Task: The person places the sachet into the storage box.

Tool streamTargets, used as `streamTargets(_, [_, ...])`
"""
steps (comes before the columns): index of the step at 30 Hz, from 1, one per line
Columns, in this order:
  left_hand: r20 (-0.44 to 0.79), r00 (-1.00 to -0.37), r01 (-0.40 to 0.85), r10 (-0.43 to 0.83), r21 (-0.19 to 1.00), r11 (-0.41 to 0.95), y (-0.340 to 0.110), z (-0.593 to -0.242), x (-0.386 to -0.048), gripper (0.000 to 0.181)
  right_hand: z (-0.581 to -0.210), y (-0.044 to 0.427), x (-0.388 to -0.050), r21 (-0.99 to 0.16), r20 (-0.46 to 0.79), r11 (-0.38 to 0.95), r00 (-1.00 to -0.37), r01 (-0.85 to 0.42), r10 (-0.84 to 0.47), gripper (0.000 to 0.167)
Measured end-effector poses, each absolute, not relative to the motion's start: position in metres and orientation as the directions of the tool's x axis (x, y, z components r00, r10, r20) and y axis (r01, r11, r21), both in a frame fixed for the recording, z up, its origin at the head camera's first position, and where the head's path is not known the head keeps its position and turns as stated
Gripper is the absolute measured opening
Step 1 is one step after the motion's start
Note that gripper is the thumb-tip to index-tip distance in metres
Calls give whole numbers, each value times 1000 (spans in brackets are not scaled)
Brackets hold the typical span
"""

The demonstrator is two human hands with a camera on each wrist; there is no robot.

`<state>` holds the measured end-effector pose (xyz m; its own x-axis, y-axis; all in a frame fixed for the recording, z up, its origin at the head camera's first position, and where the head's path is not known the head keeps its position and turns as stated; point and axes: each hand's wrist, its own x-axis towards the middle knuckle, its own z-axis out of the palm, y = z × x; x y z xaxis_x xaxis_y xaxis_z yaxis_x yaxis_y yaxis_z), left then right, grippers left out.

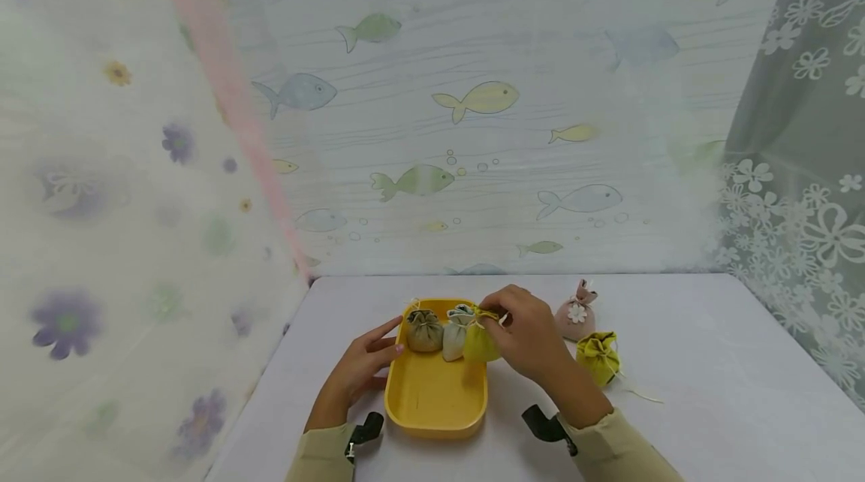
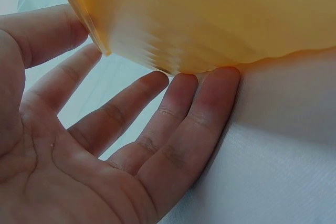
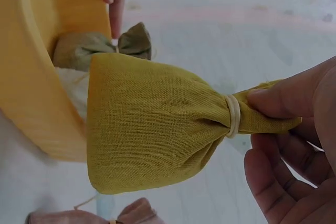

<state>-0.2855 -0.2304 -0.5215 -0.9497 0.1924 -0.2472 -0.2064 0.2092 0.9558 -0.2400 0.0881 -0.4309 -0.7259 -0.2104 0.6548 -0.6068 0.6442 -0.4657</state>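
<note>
My right hand (image 1: 523, 328) pinches the gathered neck of a yellow-green drawstring pouch (image 3: 152, 121), which hangs over the right side of a yellow tray (image 1: 435, 399). Its neck is bound with a pale cord. My left hand (image 1: 363, 362) touches the tray's left side; in the left wrist view its extended fingers (image 2: 218, 95) rest against the outer wall. Inside the tray's far end sit an olive-brown pouch (image 1: 424, 333) and a whitish pouch (image 1: 454, 339), the latter partly hidden by the held one.
Right of the tray, a pink pouch with a white flower (image 1: 577, 314) and another yellow pouch (image 1: 598, 359) with trailing cord stand on the white tabletop (image 1: 709, 362). A fish-patterned curtain (image 1: 486, 167) hangs behind the table. Dark wrist-camera mounts sit at both cuffs.
</note>
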Motion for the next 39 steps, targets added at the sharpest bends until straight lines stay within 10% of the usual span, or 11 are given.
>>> streamTargets(26, [-258, -952, -220, 167, 951, 219, -229, -522, -286, 69, -437, 55, -256, -467, 673, 560, -686, -684, -277, 15])
streamTargets(39, [-251, -947, -212, 202, 958, 195, -232, -521, -286, 68, -440, 33, -259, -503, 527, 610, -777, -612, -345, 14])
